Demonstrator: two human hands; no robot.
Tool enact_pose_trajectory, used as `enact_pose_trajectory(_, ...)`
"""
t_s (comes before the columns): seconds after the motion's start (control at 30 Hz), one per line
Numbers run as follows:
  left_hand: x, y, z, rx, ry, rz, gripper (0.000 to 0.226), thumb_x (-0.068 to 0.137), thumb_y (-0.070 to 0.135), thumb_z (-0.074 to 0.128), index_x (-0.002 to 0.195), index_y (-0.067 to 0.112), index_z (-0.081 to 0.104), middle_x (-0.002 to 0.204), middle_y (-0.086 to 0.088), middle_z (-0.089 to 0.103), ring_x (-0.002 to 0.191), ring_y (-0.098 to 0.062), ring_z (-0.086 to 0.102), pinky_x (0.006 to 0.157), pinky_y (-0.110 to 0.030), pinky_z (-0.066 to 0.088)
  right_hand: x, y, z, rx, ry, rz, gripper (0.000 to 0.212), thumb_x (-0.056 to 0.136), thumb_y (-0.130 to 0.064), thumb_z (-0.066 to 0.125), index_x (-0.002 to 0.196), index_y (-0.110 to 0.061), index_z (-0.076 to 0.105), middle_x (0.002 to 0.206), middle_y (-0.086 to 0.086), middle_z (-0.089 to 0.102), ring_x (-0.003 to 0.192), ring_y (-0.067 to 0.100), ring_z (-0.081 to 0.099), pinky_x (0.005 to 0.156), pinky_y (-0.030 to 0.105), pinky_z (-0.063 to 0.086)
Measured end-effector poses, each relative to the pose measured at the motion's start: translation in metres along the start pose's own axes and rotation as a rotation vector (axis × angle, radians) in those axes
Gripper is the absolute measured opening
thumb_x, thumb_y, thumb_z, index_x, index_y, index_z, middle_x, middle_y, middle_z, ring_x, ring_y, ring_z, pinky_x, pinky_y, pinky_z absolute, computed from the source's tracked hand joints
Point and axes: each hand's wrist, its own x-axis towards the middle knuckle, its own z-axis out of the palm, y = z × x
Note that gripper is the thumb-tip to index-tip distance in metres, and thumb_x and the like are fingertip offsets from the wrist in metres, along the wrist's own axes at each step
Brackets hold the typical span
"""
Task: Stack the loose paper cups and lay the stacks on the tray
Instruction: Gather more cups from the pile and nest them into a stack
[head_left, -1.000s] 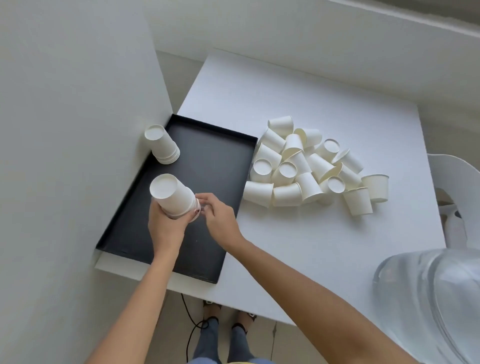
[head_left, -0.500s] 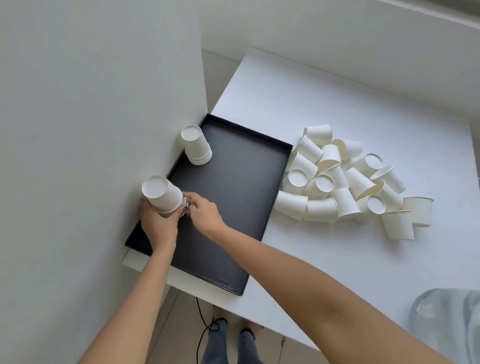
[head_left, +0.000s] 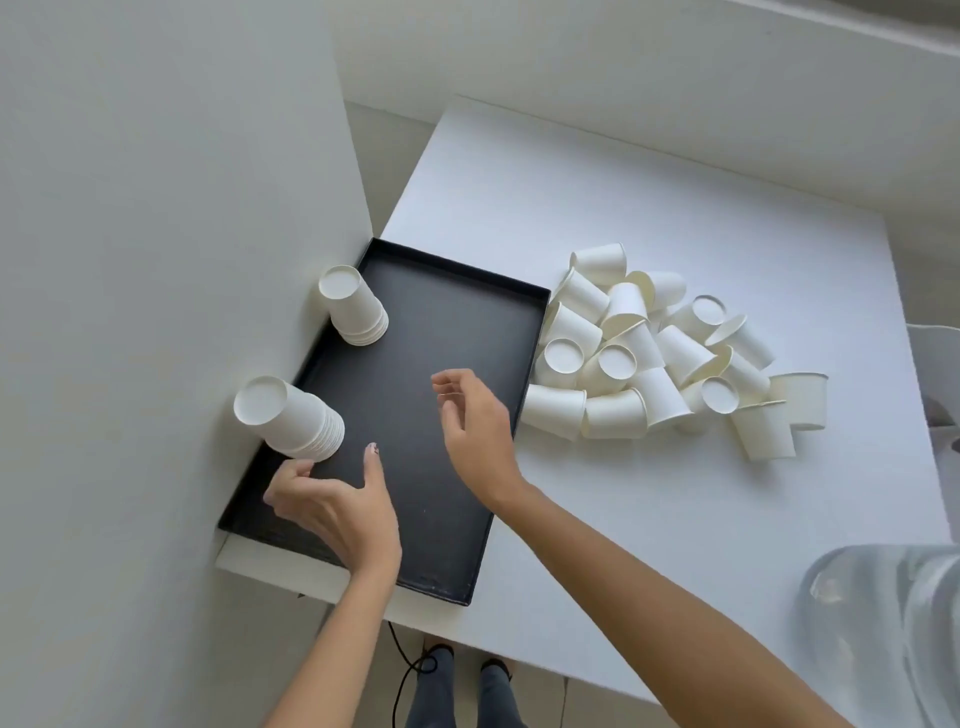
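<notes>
A white table (head_left: 649, 208) carries a black tray (head_left: 441, 415) beside loose paper cups (head_left: 665, 353).

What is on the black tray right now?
Two stacks of paper cups, the far stack and the near stack, stand along the tray left edge. Both hands cover parts of it.

1. No writing, label, brand, number or sign can be read anywhere in view.
2. The paper cups (head_left: 613, 364) heaped on the desk (head_left: 675, 519) beside the tray's right edge are plain white, with no print showing.
3. The two cup stacks (head_left: 291, 415) along the left edge of the tray (head_left: 415, 467) are just as plain.
4. The black tray carries no marking.
</notes>
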Motion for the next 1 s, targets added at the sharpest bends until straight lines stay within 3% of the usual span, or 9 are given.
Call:
enact_pose_trajectory(0.1, -0.021, 0.024, 0.015, -0.049, -0.175, 0.173, 0.050, 0.077, 0.015, 0.076, 0.108, 0.003, 0.039, 0.113, -0.018, 0.040, 0.100, -0.031, 0.038, 0.090, -0.032, 0.035, -0.003, 0.015, -0.047, -0.141, 0.161, -0.027, 0.037, 0.084, 0.009, 0.045, 0.116, -0.006, 0.056, 0.111, 0.006, 0.061, 0.107, 0.019, 0.057, 0.097, 0.028, 0.045)
enact_pose_trajectory(0.2, -0.039, 0.046, 0.034, -0.147, -0.439, 0.282, 0.051, 0.080, 0.014, 0.074, 0.116, 0.010, 0.038, 0.121, -0.006, 0.035, 0.099, -0.029, 0.043, 0.090, -0.015, 0.033, -0.008, 0.042, -0.091, -0.520, 0.235, 0.019, 0.053, 0.077, 0.009, 0.049, 0.127, -0.006, 0.050, 0.122, 0.009, 0.054, 0.114, 0.028, 0.046, 0.102, 0.030, 0.034)
enact_pose_trajectory(0.33, -0.056, 0.065, 0.063, -0.081, -0.772, 0.359, 0.061, 0.081, 0.021, 0.074, 0.131, 0.019, 0.038, 0.132, 0.007, 0.035, 0.113, -0.018, 0.039, 0.095, -0.025, 0.034, -0.013, 0.077, -0.132, -0.846, 0.213, 0.203, 0.069, 0.074, 0.005, 0.055, 0.140, -0.008, 0.038, 0.132, 0.008, 0.047, 0.113, 0.030, 0.040, 0.095, 0.032, 0.037)
enact_pose_trajectory(0.47, -0.070, 0.078, 0.087, 0.124, -0.891, 0.588, 0.067, 0.077, 0.027, 0.078, 0.134, 0.018, 0.044, 0.140, 0.002, 0.036, 0.125, -0.020, 0.036, 0.102, -0.030, 0.031, -0.022, 0.098, -0.147, -1.022, 0.064, 0.181, 0.072, 0.075, 0.002, 0.054, 0.143, -0.012, 0.035, 0.134, 0.002, 0.047, 0.104, 0.028, 0.042, 0.084, 0.031, 0.041)
enact_pose_trajectory(0.63, -0.080, 0.078, 0.110, 0.395, -0.981, 0.643, 0.083, 0.078, 0.030, 0.077, 0.145, 0.020, 0.028, 0.155, 0.000, 0.022, 0.144, -0.023, 0.018, 0.114, -0.038, 0.021, -0.042, 0.109, -0.143, -1.089, 0.114, 0.163, 0.063, 0.067, 0.000, 0.065, 0.129, -0.011, 0.054, 0.120, 0.006, 0.058, 0.094, 0.031, 0.052, 0.076, 0.034, 0.044)
enact_pose_trajectory(0.77, -0.083, 0.071, 0.117, 0.615, -0.997, 0.779, 0.094, 0.081, 0.026, 0.074, 0.150, 0.025, 0.011, 0.155, 0.006, 0.020, 0.148, -0.025, 0.006, 0.117, -0.048, 0.014, -0.058, 0.113, -0.149, -1.097, 0.096, 0.226, 0.050, 0.064, -0.024, 0.073, 0.111, -0.012, 0.059, 0.104, 0.004, 0.058, 0.090, 0.029, 0.051, 0.073, 0.033, 0.040)
enact_pose_trajectory(0.87, -0.084, 0.067, 0.115, 0.687, -0.986, 0.793, 0.085, 0.084, 0.024, 0.068, 0.150, 0.027, 0.014, 0.150, 0.007, 0.028, 0.147, -0.026, 0.009, 0.117, -0.051, 0.013, -0.065, 0.119, -0.153, -1.020, 0.081, 0.302, 0.050, 0.072, -0.042, 0.061, 0.111, -0.012, 0.053, 0.106, 0.003, 0.053, 0.096, 0.026, 0.044, 0.079, 0.032, 0.034)
enact_pose_trajectory(0.93, -0.088, 0.065, 0.112, 0.670, -0.979, 0.768, 0.075, 0.086, 0.025, 0.065, 0.148, 0.025, 0.022, 0.147, 0.006, 0.035, 0.145, -0.025, 0.015, 0.116, -0.049, 0.014, -0.071, 0.119, -0.155, -0.898, 0.186, 0.337, 0.053, 0.071, -0.048, 0.060, 0.108, -0.011, 0.052, 0.103, 0.002, 0.052, 0.095, 0.024, 0.042, 0.080, 0.031, 0.033)
enact_pose_trajectory(1.0, -0.091, 0.065, 0.106, 0.623, -0.949, 0.727, 0.069, 0.086, 0.028, 0.064, 0.145, 0.023, 0.029, 0.141, 0.003, 0.041, 0.139, -0.025, 0.024, 0.114, -0.045, 0.016, -0.077, 0.116, -0.156, -0.630, 0.334, 0.352, 0.053, 0.068, -0.045, 0.066, 0.105, -0.010, 0.049, 0.102, 0.000, 0.048, 0.093, 0.022, 0.039, 0.080, 0.030, 0.031)
